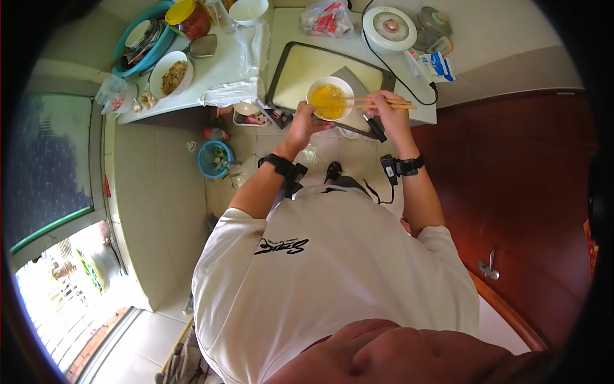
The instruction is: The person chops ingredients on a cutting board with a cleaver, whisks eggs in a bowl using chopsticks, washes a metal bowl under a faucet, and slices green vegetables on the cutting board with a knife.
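A white bowl (349,86) of beaten yellow egg (327,101) is held over the near edge of a dark-rimmed cutting board (297,70). My left hand (302,127) grips the bowl's near left side, its fingers partly hidden beneath it. Wooden chopsticks (401,104) are pinched in my right hand (385,110), just right of the bowl, and their tips reach into the egg. Behind the bowl a knife's grey blade (348,77) lies on the board; its black handle (375,128) sticks out past the near edge, below my right hand.
On the left counter are a bowl of food (170,75), a blue basin (167,40) of dishes, garlic (148,100) and a yellow-lidded jar (189,19). A white round appliance (388,29) with a black cord stands back right. A blue bucket (215,159) is on the floor.
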